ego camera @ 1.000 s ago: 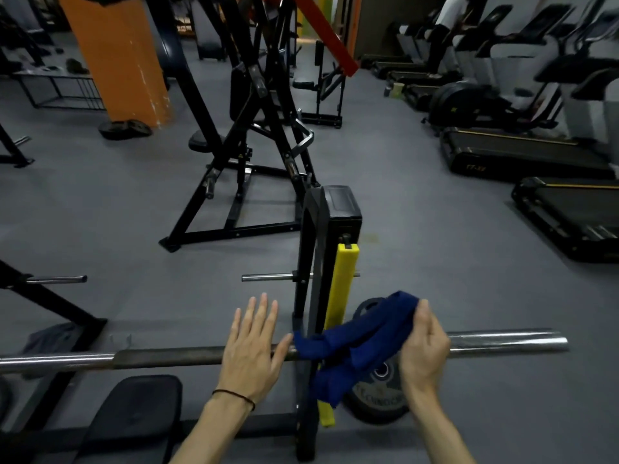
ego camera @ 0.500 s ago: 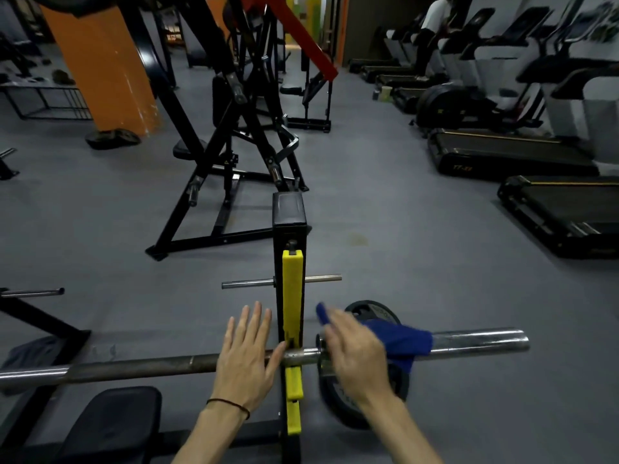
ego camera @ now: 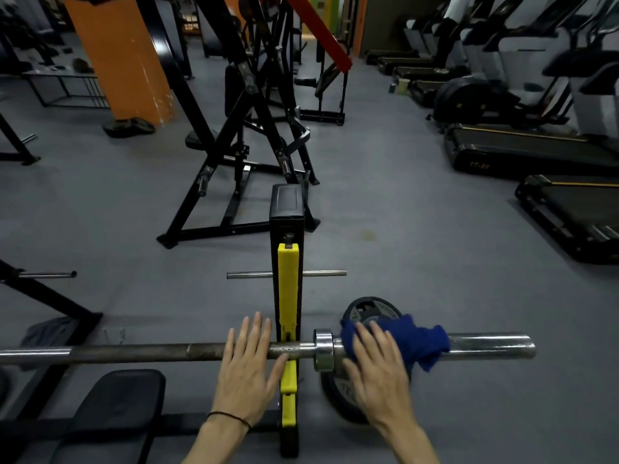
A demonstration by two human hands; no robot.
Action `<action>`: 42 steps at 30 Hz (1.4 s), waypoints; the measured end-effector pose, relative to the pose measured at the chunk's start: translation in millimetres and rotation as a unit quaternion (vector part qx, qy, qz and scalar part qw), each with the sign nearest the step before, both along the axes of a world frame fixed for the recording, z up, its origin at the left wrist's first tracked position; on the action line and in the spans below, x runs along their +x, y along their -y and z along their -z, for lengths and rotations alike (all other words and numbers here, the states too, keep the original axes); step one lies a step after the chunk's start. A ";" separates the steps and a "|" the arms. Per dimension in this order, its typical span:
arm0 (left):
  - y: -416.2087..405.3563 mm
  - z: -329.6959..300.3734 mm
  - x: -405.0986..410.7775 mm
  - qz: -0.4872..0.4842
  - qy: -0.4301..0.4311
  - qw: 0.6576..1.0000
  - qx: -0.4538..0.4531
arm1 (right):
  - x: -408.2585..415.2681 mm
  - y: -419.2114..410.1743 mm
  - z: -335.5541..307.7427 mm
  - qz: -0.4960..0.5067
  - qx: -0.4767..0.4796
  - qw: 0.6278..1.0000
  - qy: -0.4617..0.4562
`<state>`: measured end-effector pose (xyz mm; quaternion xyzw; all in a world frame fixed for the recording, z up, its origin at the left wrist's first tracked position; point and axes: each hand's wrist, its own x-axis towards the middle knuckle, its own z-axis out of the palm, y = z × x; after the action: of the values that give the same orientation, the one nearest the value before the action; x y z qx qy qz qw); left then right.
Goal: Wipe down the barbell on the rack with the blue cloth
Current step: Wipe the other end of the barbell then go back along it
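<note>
The left hand (ego camera: 248, 373) rests flat, grip wide, on the barbell (ego camera: 150, 352) just left of the yellow rack upright (ego camera: 288, 296). Right of the collar (ego camera: 323, 349), the right hand (ego camera: 378, 373), fingers straight, presses the blue cloth (ego camera: 418, 339) onto the sleeve.

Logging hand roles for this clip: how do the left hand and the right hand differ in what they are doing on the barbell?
The left hand lies bare and flat on the dark knurled steel barbell, left of the yellow-padded black rack upright; the right hand presses the crumpled blue cloth onto the barbell's shiny sleeve, right of the upright. The right hand looks motion-blurred; the left looks sharp. Both have straight fingers.
</note>
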<state>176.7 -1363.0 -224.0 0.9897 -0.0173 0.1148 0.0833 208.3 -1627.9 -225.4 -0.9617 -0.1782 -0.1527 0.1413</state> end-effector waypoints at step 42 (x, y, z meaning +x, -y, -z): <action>53.9 -6.7 2.2 -0.085 -0.060 0.995 0.004 | -13.5 -12.2 -0.3 0.120 0.155 0.980 -0.026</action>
<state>178.9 -1416.9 -217.3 0.9931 0.0712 0.0617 0.0698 194.8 -1615.7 -225.1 -0.9461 -0.0318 -0.1693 0.2743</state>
